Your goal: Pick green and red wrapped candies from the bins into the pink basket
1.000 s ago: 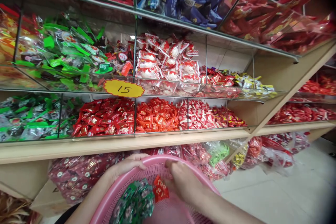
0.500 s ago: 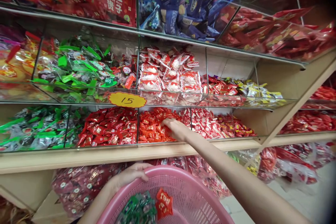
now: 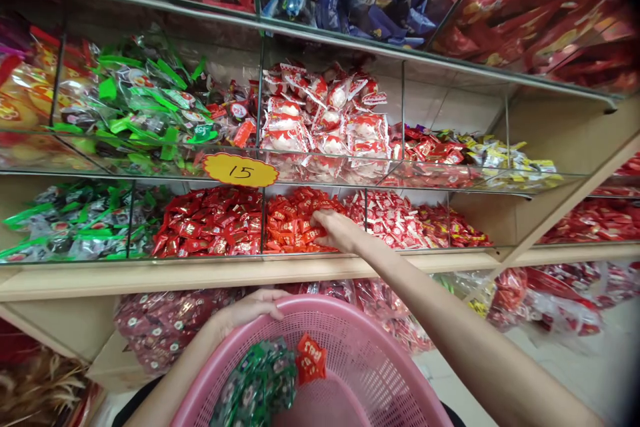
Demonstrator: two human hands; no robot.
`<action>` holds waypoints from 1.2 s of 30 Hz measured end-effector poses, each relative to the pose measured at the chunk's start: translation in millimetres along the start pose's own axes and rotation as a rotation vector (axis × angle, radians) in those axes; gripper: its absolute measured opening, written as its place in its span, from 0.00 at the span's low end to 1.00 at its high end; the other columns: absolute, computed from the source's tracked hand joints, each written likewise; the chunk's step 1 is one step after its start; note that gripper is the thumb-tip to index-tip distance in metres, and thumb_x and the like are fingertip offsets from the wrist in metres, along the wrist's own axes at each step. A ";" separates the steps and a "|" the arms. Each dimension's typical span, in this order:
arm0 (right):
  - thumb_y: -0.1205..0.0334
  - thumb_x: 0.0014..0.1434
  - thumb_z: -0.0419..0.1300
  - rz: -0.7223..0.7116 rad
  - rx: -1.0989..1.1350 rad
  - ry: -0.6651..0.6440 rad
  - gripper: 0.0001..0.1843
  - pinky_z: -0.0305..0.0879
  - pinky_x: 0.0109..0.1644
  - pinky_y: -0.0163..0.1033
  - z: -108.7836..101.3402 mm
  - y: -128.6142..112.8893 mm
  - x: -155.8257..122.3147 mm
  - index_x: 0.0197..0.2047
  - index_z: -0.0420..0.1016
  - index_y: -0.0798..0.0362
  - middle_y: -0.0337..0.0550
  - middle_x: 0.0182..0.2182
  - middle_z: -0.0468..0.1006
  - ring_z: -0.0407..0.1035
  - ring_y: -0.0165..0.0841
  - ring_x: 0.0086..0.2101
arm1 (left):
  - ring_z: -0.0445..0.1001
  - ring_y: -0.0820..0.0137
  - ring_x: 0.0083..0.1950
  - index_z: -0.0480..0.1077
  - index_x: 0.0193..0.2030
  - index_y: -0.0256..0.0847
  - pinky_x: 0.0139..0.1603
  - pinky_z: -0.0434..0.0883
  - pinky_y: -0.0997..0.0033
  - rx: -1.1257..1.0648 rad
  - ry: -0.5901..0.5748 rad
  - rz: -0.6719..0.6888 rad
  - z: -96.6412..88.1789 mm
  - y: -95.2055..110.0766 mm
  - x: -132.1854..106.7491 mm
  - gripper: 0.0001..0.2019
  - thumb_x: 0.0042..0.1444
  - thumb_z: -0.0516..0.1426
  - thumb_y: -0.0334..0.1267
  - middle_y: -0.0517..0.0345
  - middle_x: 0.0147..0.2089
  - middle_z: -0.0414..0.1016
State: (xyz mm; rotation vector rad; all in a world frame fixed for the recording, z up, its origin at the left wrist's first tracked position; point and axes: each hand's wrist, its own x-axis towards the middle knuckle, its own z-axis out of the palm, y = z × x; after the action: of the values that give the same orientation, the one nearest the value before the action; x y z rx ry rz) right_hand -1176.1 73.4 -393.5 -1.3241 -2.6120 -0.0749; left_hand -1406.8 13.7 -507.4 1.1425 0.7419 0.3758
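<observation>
My left hand (image 3: 256, 310) grips the far-left rim of a pink plastic basket (image 3: 400, 373), thumb over the edge. Inside the basket lie a heap of green-wrapped sweets (image 3: 263, 380) and, beside it, an orange-red wrapped candy (image 3: 311, 358). My right hand (image 3: 336, 229) reaches into the lower shelf's bin of orange-red wrapped candies (image 3: 290, 217). Its fingers are curled and pinched at the right side of that pile, against candy in the same wrapper. How many pieces they hold is hidden.
Glass dividers separate neighbouring bins of dark-red candies (image 3: 210, 220) and white-and-red candies (image 3: 393, 217). A glass shelf with a yellow price tag (image 3: 241, 169) marked 15 runs above my right hand. Below the wooden shelf edge (image 3: 150, 279) sit bagged sweets (image 3: 160, 323).
The view has tilted down and moved closer, so the shelves sit higher. My right hand remains at the orange-red candies, its fingers a little farther out of the pile. My left hand still holds the basket.
</observation>
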 end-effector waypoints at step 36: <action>0.60 0.53 0.58 0.231 0.272 -0.353 0.13 0.60 0.34 0.38 91.6 -105.9 -114.4 0.43 0.66 0.52 0.45 0.36 0.74 0.68 0.36 0.35 | 0.71 0.74 0.32 0.69 0.49 0.39 0.33 0.66 0.76 0.028 0.018 -0.022 2.3 -3.9 -4.5 0.23 0.42 0.57 0.31 0.59 0.37 0.76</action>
State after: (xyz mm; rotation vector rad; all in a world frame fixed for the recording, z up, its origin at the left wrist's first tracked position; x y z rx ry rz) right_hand -1210.5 -67.2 -501.7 -1.6432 -2.5871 0.5780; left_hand -1408.7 7.8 -509.0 1.1579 0.7768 0.3586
